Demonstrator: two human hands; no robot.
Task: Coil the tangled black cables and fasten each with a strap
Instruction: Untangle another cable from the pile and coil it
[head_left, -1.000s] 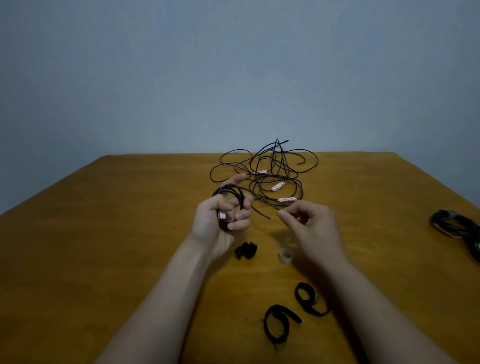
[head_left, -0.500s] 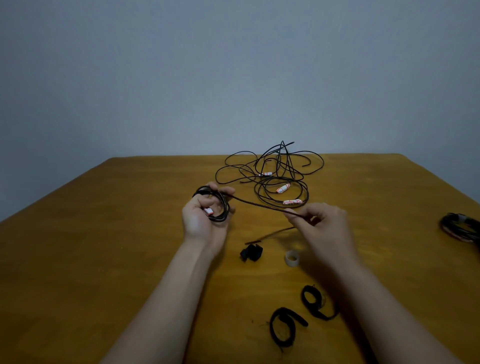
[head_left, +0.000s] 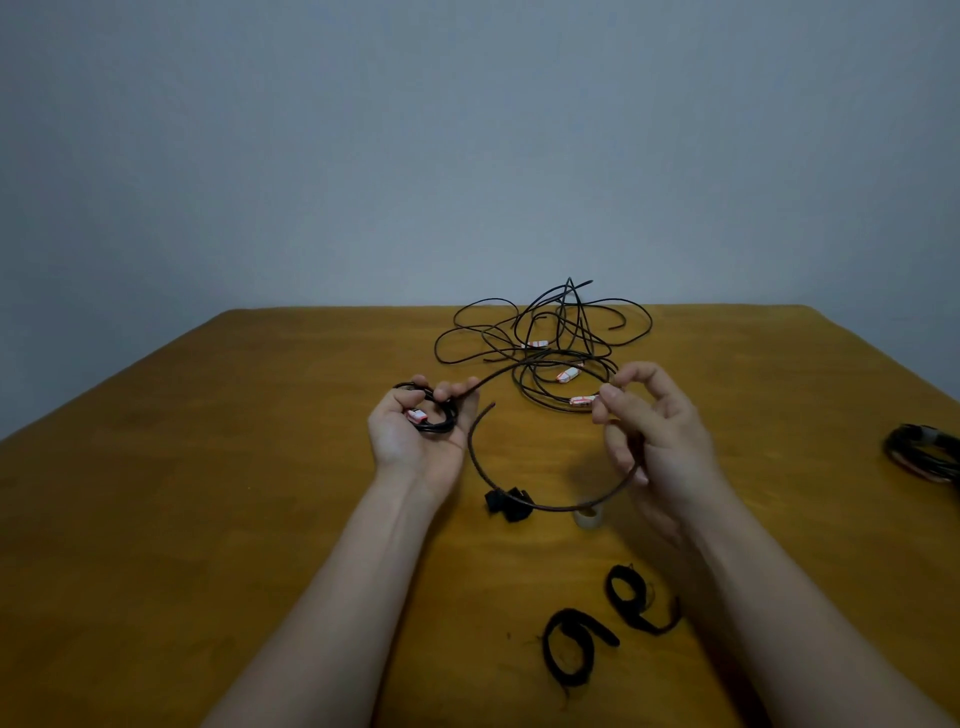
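Note:
My left hand (head_left: 415, 436) is palm-up and pinches a small coil of black cable (head_left: 434, 415) with a white-and-red tag. That cable's free tail (head_left: 540, 505) arcs up to my right hand (head_left: 654, 431), passes through its fingers and curves down and back left over the table. Behind the hands lies a tangle of black cables (head_left: 550, 338) with white-red tags. Two curled black straps (head_left: 571, 647) (head_left: 636, 597) lie near my right forearm. A folded strap (head_left: 509, 503) sits between my wrists.
The wooden table (head_left: 208, 519) fills the view below a plain grey wall. A small roll of clear tape (head_left: 588, 517) stands beside the folded strap. At the right edge lies a coiled, fastened cable bundle (head_left: 924, 452).
My right hand has lifted and moved right, drawing the cable tail into a wide loop. My left hand turned palm-up, with the coil now lying in the palm.

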